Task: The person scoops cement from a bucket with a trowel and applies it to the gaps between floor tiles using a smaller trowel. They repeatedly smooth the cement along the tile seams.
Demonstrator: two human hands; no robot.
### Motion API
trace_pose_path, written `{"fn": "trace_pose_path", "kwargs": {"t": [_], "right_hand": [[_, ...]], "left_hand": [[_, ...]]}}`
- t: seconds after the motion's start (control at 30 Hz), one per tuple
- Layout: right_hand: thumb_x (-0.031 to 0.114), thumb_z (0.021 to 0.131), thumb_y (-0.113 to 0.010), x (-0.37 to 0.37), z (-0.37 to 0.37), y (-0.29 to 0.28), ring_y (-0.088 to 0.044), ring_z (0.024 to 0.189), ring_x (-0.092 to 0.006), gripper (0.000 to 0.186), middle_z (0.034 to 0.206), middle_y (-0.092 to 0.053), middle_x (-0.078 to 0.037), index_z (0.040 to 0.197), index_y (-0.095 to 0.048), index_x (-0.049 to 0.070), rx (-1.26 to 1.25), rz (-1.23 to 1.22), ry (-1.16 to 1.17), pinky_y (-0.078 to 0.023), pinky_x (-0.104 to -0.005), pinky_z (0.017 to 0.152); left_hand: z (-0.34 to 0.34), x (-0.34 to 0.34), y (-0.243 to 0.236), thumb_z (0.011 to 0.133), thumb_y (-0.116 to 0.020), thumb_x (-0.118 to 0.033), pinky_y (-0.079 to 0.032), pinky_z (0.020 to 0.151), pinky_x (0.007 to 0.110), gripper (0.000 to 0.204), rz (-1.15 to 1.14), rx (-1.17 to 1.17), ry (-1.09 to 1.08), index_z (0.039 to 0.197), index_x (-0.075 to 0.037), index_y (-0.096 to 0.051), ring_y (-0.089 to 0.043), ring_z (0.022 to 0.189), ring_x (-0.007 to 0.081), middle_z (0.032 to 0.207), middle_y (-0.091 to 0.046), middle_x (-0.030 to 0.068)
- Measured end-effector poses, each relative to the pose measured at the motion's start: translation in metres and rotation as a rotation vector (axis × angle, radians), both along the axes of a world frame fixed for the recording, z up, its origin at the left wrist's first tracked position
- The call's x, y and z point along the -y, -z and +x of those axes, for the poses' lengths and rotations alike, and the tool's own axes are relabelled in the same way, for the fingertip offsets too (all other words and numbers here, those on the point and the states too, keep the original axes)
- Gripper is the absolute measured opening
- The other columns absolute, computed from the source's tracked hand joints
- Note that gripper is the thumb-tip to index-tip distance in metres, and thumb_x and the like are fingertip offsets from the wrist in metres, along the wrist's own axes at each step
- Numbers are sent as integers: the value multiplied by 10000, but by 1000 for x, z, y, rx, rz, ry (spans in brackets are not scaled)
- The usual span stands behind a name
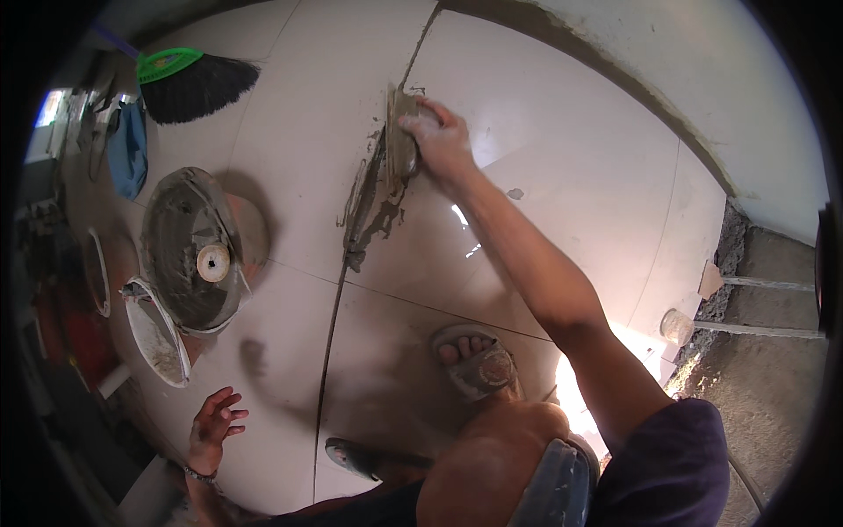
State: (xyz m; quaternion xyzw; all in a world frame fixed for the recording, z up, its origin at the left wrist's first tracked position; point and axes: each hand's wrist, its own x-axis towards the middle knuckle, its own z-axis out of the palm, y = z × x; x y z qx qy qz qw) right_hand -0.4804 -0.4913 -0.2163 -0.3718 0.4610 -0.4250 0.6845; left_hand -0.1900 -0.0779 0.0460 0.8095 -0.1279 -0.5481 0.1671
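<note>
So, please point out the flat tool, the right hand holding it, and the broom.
Flat tool (402,155): head view, on its grey body.
Right hand (444,142): head view, on its back.
Broom (195,90): head view, on its black bristles.

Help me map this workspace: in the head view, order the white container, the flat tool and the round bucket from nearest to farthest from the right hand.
1. Flat tool, in the right hand
2. Round bucket, to the left
3. White container, lower left, beside the bucket

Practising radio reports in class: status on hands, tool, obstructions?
Right hand gripping flat grey tool at dark tile joint. Left hand empty, open. Round mortar-coated bucket left, clear of tool.
</note>
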Motion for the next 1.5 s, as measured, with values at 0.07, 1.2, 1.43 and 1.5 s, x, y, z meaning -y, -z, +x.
{"fn": "trace_pose_path", "kwargs": {"t": [0.07, 1.2, 1.43, 1.5], "right_hand": [[95, 905, -707, -41, 5, 4, -650, 918, -132, 517, 1034, -699, -69, 1376, -516, 6, -133, -53, -135, -544, -253, 788], [197, 914, -656, 94, -24, -16, -637, 951, -149, 460, 1133, -683, -128, 1343, -609, 38, -310, -220, 84, -501, -256, 852], [178, 907, -679, 22, -2, -19, -639, 957, -157, 458, 1099, -695, -143, 1327, -612, 9, -280, -151, -6, -502, -276, 869], [154, 908, -680, -20, 1, -10, -636, 922, -138, 480, 1067, -701, -133, 1345, -582, -18, -306, -204, -21, -506, -268, 844]], "left_hand": [[-3, 5, -3, 911, -684, -495, -527, 843, 335, 717, 5, 22, 8, 1410, -33, -457, -633, 1054, 187, 1311, -571, 114], [4, -6, -5, 898, -697, -507, -530, 822, 327, 725, 15, 19, -59, 1407, -45, -466, -646, 1020, 185, 1284, -584, 108], [3, -11, -11, 928, -656, -510, -517, 842, 320, 699, -36, 21, 4, 1414, -42, -470, -641, 1048, 174, 1293, -593, 107], [1, -16, -12, 930, -652, -514, -515, 845, 319, 698, -40, 19, 18, 1416, -46, -472, -636, 1060, 173, 1294, -596, 107]]}}
